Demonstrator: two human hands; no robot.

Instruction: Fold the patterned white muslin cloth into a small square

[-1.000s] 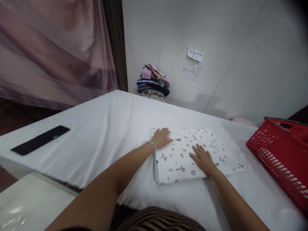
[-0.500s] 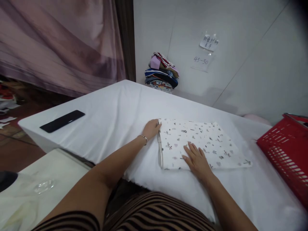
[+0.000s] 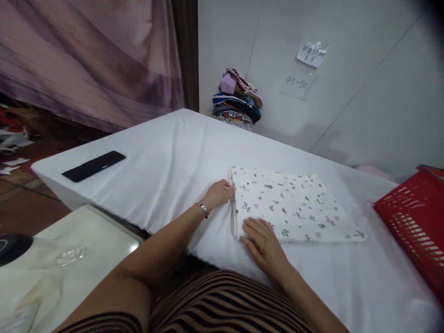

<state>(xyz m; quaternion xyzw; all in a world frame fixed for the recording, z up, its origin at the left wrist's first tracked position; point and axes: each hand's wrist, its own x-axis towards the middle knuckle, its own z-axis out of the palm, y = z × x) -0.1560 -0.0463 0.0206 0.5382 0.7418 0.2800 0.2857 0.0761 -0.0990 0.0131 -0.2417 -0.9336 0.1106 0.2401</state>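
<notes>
A white cloth [image 3: 294, 208] printed with small plants and shapes lies folded flat on the white-covered table. At its left edge, where several layers show, my left hand [image 3: 219, 193] pinches the fabric between thumb and fingers. A bracelet circles that wrist. My right hand [image 3: 265, 243] rests flat on the cloth near its lower left corner, fingers stretched out and holding nothing. What kind of cloth item it is cannot be made out.
A black flat slab [image 3: 94, 166] lies on the table [image 3: 156, 152] at the left. A red plastic basket [image 3: 416, 217] stands at the right edge. Folded clothes [image 3: 237, 99] are stacked by the wall behind. A lower white surface [image 3: 100, 240] holds a clear plastic piece.
My right hand has slid left and toward me across the cloth, to its lower left corner. My left hand has moved slightly down along the left edge.
</notes>
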